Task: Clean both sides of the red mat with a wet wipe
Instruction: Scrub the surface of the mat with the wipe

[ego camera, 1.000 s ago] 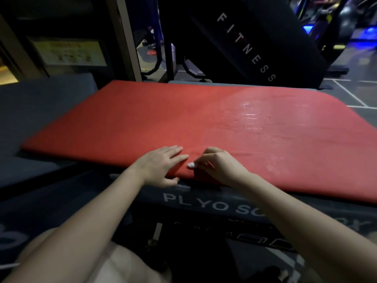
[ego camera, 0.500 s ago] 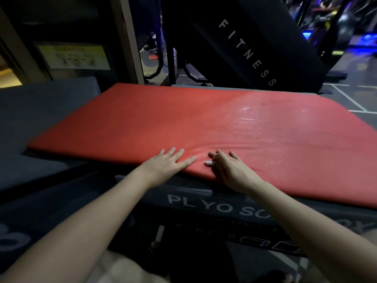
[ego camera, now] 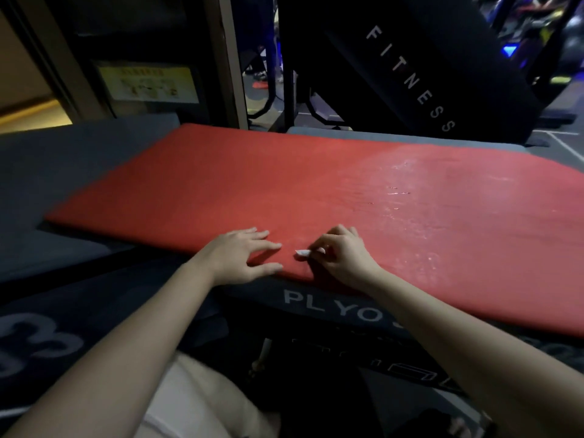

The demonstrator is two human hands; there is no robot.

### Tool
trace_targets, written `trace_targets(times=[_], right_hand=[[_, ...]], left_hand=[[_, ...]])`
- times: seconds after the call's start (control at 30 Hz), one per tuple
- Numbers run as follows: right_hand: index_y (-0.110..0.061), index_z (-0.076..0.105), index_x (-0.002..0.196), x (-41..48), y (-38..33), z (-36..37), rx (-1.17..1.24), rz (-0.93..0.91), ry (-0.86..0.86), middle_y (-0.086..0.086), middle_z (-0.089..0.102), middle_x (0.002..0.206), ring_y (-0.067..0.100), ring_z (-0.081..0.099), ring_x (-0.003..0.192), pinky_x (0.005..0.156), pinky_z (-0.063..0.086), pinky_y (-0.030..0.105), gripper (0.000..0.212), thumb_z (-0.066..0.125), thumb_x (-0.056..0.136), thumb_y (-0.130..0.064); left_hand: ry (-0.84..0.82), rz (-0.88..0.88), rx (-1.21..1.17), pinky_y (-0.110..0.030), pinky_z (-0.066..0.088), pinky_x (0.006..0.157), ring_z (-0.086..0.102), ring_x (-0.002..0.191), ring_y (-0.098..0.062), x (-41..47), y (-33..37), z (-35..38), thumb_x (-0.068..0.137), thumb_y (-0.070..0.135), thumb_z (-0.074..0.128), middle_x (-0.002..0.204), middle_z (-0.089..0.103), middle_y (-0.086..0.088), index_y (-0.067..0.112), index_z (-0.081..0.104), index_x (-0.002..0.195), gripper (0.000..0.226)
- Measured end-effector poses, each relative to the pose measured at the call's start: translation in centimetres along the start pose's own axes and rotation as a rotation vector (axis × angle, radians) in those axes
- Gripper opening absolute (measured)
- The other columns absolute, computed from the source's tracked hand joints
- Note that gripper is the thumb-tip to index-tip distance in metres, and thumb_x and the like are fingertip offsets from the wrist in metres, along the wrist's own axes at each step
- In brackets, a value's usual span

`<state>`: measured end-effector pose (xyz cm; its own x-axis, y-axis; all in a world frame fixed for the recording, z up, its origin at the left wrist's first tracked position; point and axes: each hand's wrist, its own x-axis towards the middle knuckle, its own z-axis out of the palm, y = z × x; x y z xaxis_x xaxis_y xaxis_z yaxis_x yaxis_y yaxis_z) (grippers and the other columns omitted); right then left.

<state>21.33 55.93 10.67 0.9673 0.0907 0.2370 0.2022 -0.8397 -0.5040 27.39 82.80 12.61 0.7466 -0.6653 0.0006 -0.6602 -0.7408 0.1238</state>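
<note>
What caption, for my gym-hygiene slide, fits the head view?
Left hand flat on the near edge of the red mat; right hand pinches a small white wipe beside it.

Red mat (ego camera: pixel 284 191): matt foam-like, right part wet-glossy.

Dim, soft blur, wide-angle edge warp.

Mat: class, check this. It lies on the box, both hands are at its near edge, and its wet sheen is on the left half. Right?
No. The head view shows the sheen on the mat's right half, not the left. The rest holds: it lies on the box, left hand and right hand at its near edge.
</note>
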Motion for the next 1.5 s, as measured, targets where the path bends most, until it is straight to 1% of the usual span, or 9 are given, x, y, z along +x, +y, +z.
trace_targets(times=[0.17,0.3,0.47,0.57,0.7,0.83,1.03,1.23,1.5], right_hand=[[-0.031,0.076,0.090,0.1,-2.3,-0.6,0.061,-0.034,-0.085,-0.009,0.069,0.085,0.015,0.061,0.083,0.080,0.051,0.036,0.047,0.064,0.075,-0.074],[-0.020,0.069,0.099,0.1,-1.8,-0.3,0.115,0.005,-0.053,-0.004,0.070,0.092,0.016,0.064,0.086,0.079,0.053,0.034,0.038,0.076,0.081,-0.053],[-0.020,0.067,0.116,2.5,1.0,-4.2,0.182,0.066,-0.337,-0.006,0.072,0.104,0.008,0.067,0.092,0.087,0.054,0.026,0.032,0.073,0.086,-0.030],[-0.016,0.067,0.119,5.6,5.0,-6.8,0.038,0.082,-0.218,0.001,0.072,0.110,0.017,0.067,0.100,0.092,0.052,0.031,0.030,0.067,0.089,-0.020],[-0.009,0.054,0.136,9.7,10.3,-8.3,-0.260,0.097,-0.139,0.013,0.055,0.140,0.031,0.051,0.128,0.106,0.040,0.036,0.044,0.056,0.099,-0.031],[-0.015,0.040,0.150,13.6,14.2,-8.5,-0.425,0.071,-0.116,0.005,0.025,0.163,0.027,0.028,0.147,0.120,0.025,0.042,0.054,0.039,0.103,-0.043],[-0.030,0.020,0.158,15.3,17.7,-5.8,-0.450,0.076,-0.187,-0.006,0.013,0.166,0.018,0.012,0.153,0.125,0.006,0.041,0.081,0.003,0.087,-0.067],[-0.030,0.011,0.159,15.9,18.5,-5.4,-0.444,0.059,-0.164,-0.005,0.005,0.167,0.018,0.006,0.154,0.125,0.001,0.040,0.075,0.007,0.092,-0.064],[-0.030,0.006,0.160,16.1,19.0,-5.5,-0.391,0.044,-0.162,-0.007,-0.002,0.167,0.013,-0.007,0.153,0.125,-0.002,0.042,0.069,0.015,0.099,-0.063]], left_hand=[[0.215,0.013,-0.099,-0.036,0.051,0.098,0.057,0.117,-0.009,1.4,1.0,-0.3,0.091,0.053,0.057,0.124,0.065,0.017,0.039,0.064,0.126,0.039],[0.283,0.096,-0.240,-0.027,0.049,0.092,0.057,0.108,-0.006,2.1,3.3,0.9,0.091,0.056,0.066,0.116,0.065,0.018,0.036,0.065,0.127,0.041],[0.320,0.150,-0.334,-0.036,0.051,0.078,0.059,0.086,-0.012,4.3,4.1,2.8,0.088,0.039,0.076,0.094,0.071,0.014,0.024,0.081,0.096,0.018],[0.340,0.101,-0.415,-0.031,0.051,0.079,0.064,0.083,-0.008,5.7,3.6,2.4,0.087,0.031,0.078,0.088,0.070,0.011,0.023,0.080,0.090,0.009],[0.519,-0.077,-0.485,-0.031,0.052,0.075,0.066,0.077,-0.009,10.2,2.8,0.4,0.086,0.021,0.079,0.083,0.072,0.006,0.019,0.078,0.087,0.002],[0.533,-0.223,-0.501,-0.024,0.048,0.070,0.068,0.075,-0.010,17.2,1.1,-2.0,0.087,0.024,0.079,0.082,0.075,0.006,0.019,0.077,0.084,0.006],[0.514,-0.246,-0.449,-0.024,0.050,0.073,0.064,0.079,-0.008,28.3,-1.8,-2.1,0.089,0.028,0.075,0.083,0.070,0.012,0.024,0.072,0.085,0.007],[0.445,-0.244,-0.312,-0.040,0.050,0.095,0.064,0.110,-0.028,40.7,-4.5,-1.4,0.095,0.028,0.067,0.116,0.071,-0.008,0.018,0.074,0.120,0.027],[0.418,-0.324,-0.250,-0.039,0.054,0.087,0.067,0.101,-0.030,53.3,-5.9,0.0,0.091,0.030,0.068,0.104,0.074,-0.005,0.027,0.078,0.097,0.011]])
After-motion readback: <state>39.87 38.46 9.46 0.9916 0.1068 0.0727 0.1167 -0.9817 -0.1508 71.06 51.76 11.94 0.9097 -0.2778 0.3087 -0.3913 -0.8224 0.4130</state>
